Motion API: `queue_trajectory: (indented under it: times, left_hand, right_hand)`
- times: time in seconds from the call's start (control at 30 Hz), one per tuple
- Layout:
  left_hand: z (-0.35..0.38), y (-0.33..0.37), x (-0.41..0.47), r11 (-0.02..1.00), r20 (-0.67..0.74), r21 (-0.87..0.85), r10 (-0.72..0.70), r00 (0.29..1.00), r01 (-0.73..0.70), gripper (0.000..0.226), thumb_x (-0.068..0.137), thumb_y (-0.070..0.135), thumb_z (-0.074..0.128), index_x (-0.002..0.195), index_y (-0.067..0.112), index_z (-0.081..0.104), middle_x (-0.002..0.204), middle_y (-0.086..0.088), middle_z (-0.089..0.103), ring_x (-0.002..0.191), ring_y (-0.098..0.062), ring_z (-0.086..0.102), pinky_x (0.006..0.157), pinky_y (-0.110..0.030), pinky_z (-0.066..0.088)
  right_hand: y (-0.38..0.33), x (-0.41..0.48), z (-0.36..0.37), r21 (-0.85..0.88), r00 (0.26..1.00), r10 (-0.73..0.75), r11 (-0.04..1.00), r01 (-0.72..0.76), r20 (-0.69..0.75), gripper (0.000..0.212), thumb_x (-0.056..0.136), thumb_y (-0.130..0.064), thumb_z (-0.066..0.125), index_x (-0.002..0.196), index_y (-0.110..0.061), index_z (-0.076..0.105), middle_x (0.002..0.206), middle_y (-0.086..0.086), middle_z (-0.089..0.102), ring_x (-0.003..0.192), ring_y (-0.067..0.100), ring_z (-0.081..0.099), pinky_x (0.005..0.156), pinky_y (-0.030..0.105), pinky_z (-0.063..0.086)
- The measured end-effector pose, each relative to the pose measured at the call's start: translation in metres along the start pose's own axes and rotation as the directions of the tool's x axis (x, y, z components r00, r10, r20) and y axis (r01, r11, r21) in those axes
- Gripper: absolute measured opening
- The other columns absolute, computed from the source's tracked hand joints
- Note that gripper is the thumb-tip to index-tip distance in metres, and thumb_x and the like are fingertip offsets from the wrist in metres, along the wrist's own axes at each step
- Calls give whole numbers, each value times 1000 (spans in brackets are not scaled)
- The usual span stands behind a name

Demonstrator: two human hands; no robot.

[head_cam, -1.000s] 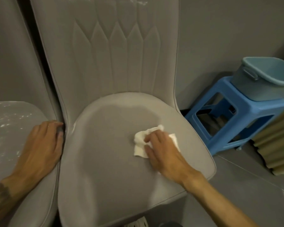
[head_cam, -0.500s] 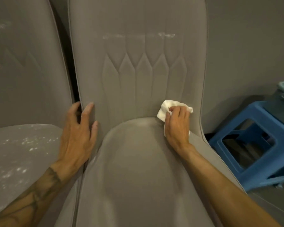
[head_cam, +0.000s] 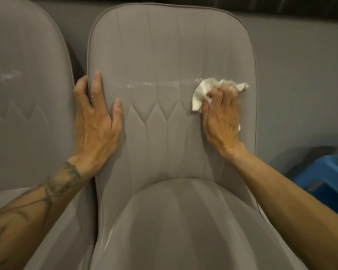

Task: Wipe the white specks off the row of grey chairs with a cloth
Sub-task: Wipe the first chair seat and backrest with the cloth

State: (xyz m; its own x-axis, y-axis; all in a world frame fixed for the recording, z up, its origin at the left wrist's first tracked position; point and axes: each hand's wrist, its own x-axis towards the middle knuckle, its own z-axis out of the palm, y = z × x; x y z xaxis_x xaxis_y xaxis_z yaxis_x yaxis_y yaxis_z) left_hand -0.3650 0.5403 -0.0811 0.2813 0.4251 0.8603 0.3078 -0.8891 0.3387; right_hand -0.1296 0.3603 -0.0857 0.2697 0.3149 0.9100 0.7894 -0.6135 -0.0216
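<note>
Two hands show in my feed, both on the backrest (head_cam: 164, 45) of the grey chair (head_cam: 174, 227). My left hand (head_cam: 97, 121) lies flat at the backrest's left edge, fingers straight, grasping nothing. My right hand (head_cam: 220, 117) bunches the white cloth (head_cam: 200, 94) against its right side, fingers curled over it. A streak of white specks (head_cam: 150, 84) runs leftward from the cloth. A second chair (head_cam: 23, 55) stands just left; a blue stool (head_cam: 324, 178) sits low right.

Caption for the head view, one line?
Right hand holds white cloth to the white streak on the chair back; left hand steadies its edge.
</note>
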Motion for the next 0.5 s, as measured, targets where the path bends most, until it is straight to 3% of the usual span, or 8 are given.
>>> queue_trajectory:
  times: [0.13,0.27,0.37,0.5]
  left_hand:
    - [7,-3,7,1000,-54,21,18,998,-17,62,107,32,50,159,4,30,152,-30,34,134,-41,43,108,-48,43]
    - [11,-8,7,999,-59,6,33,998,-33,62,107,29,52,159,4,30,152,-31,34,134,-43,43,102,-52,47]
    - [12,-10,7,999,-63,-12,36,997,-37,62,107,28,51,160,6,28,153,-29,33,136,-43,42,103,-53,47]
    - [13,-11,5,999,-86,-1,35,996,-36,60,107,26,48,161,10,27,156,-26,33,137,-40,41,102,-53,47]
  right_hand:
    - [16,-5,-5,-37,976,-197,979,202,92,21,102,-24,48,112,-8,57,120,19,54,108,36,49,85,42,38]
    - [21,67,-1,-128,998,-46,991,40,-42,26,103,-29,41,114,-9,53,125,17,52,116,37,47,88,41,34]
    - [13,55,1,-95,998,6,995,-12,-60,27,104,-29,41,114,-7,54,127,19,52,118,38,46,90,43,35]
    - [19,6,-5,-67,945,-304,947,313,118,21,103,-25,47,111,-7,56,117,18,54,106,35,48,84,42,39]
